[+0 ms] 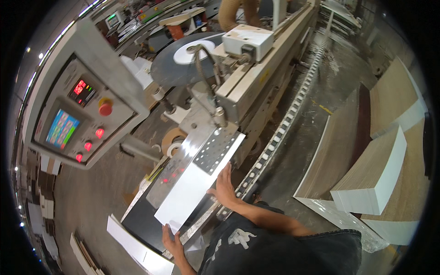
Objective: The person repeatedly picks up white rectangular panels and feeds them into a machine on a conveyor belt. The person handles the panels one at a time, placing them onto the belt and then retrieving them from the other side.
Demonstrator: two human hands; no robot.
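Observation:
A white rectangular panel (184, 195) lies flat on the metal table of a machine. Its far end meets a grey plate dotted with white spots (215, 150); I cannot tell which lies on top. My right hand (223, 187) rests along the panel's right long edge, its fingers stretched forward and thumb apart. At the near end of the panel is my left hand (173, 244), with spread fingertips touching the near edge. Neither hand wraps around the panel.
A control box (87, 103) with a lit screen and red buttons stands at left. A chain conveyor (293, 107) runs away past my right hand. Wood-grain panels (371, 172) are stacked at right. A white board (137, 245) sits at lower left.

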